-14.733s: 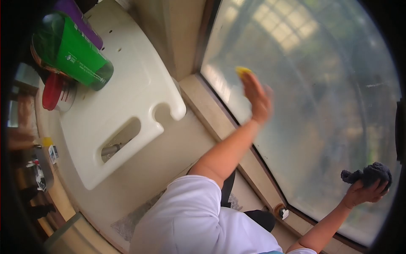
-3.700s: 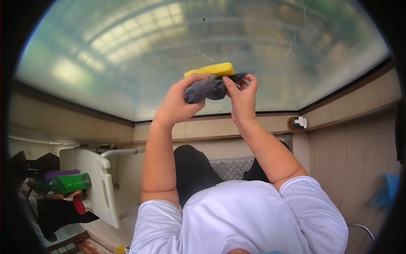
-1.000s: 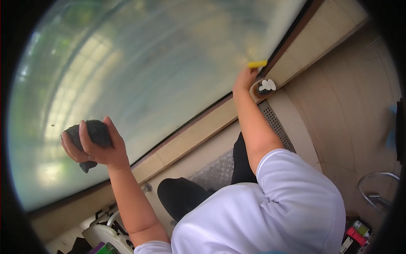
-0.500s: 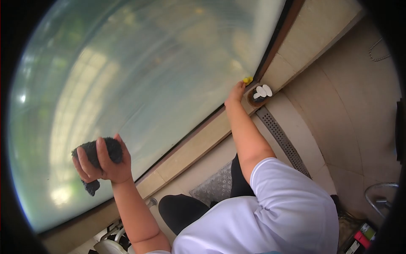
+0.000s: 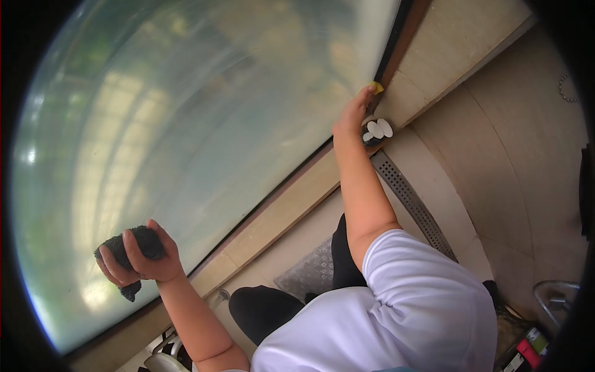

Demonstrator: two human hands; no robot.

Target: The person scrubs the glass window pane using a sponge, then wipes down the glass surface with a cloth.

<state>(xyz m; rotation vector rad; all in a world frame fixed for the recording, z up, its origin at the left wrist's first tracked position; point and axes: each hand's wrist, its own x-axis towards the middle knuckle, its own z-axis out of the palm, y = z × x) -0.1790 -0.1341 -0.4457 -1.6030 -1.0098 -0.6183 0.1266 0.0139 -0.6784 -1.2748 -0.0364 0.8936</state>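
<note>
My left hand (image 5: 155, 257) is wrapped round a bunched dark grey cloth (image 5: 145, 242), held up in front of the large hazy glass pane (image 5: 217, 124). One end of the cloth hangs below the fingers. At the far corner of the pane, my right hand (image 5: 354, 113) reaches to the dark frame (image 5: 392, 56), its fingers closed on a small yellow object (image 5: 377, 88). Only a bit of that object shows, too little to tell its kind. Just below the right hand sits a small round pot (image 5: 374, 141) with white oval pieces on top.
A beige stone ledge (image 5: 273, 214) runs along the pane's lower edge. Behind my right arm lies a perforated metal drain strip (image 5: 412, 201) in the tiled floor. A grey patterned mat (image 5: 310, 266) is near my knees. Curved metal tubing (image 5: 551, 288) stands at the right.
My right hand has moved up along the dark frame with the yellow object, past the pot's corner. My left hand has shifted slightly down and left, still gripping the cloth.
</note>
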